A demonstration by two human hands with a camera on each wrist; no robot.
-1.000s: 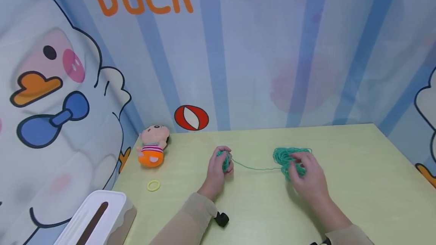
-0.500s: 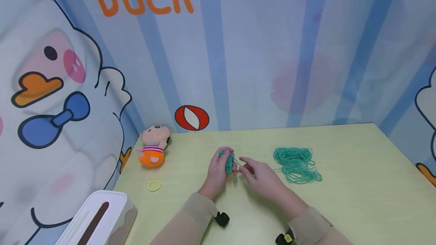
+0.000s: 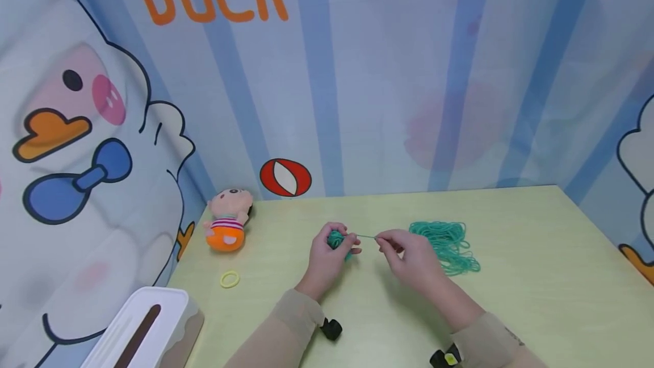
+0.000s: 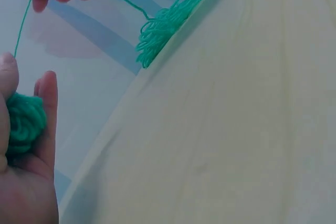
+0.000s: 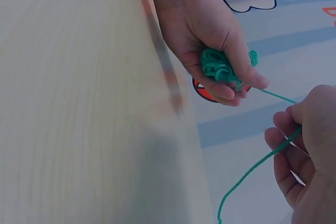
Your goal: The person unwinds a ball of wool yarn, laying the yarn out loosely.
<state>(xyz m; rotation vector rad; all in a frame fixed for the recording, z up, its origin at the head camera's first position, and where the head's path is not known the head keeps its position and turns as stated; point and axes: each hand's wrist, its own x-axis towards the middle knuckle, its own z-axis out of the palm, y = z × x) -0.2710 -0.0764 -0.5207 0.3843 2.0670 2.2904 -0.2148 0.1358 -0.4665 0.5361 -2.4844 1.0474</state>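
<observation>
The right grip [image 3: 411,257], now drawn back, pinches a green strand [image 3: 365,236] taut from the bundle [image 3: 335,239] clasped in the left grip [image 3: 326,258], apparently firming the winding, as a loose skein [image 3: 449,237] lies on the counter [image 3: 531,277].

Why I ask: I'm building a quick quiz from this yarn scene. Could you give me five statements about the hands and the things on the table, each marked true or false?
1. The left hand holds a green yarn bundle. True.
2. The right hand holds the plush doll. False: it pinches a green strand.
3. The strand runs nearly straight between the hands. True.
4. The looped yarn pile lies on the white box. False: it lies on the table.
5. In the head view, the plush doll is farther back than the yellow ring. True.
</observation>
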